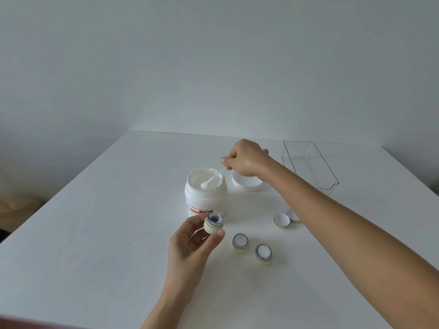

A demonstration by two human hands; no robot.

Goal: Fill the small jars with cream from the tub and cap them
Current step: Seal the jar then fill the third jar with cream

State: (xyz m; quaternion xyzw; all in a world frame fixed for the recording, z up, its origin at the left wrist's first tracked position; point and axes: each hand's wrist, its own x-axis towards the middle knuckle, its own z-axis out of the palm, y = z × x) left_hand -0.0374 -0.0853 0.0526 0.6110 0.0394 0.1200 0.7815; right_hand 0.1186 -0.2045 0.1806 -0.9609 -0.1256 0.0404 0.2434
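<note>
Looks like a plain room in a home, not a lab or shop. Bare white table (pixel 95 233) pushed against blank pale walls (pixel 213 55). Beyond the table's left edge, something tan sits low on the floor, too blurred to identify.

Tub (pixel 205 198) glossy white plastic; cream (pixel 202 179) smooth; tray (pixel 308 162) clear plastic; table (pixel 95 222) matt white.

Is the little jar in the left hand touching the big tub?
Cannot tell. In the head view the jar overlaps the tub, so no gap or contact shows.
</note>
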